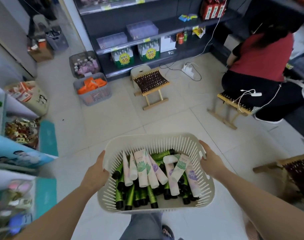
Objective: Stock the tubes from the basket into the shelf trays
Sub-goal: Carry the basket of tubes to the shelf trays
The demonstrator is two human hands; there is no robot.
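Note:
I carry a white slotted plastic basket (153, 144) in front of me, above the tiled floor. My left hand (96, 172) grips its left rim and my right hand (211, 161) grips the handle on its right rim. Inside lie several white tubes (141, 168) with green or purple prints, on top of several green tubes (129, 194) with black caps. Dark shelves (130, 42) stand at the far side, with clear trays (141, 30) on one level.
A folding stool (150, 84) stands mid-floor. Two grey baskets (94, 89) of goods sit by the shelf foot. A person in a red top (262, 56) sits on a stool at right. Cables and a power strip (189, 69) lie on the floor. Stocked shelves (18, 135) line the left.

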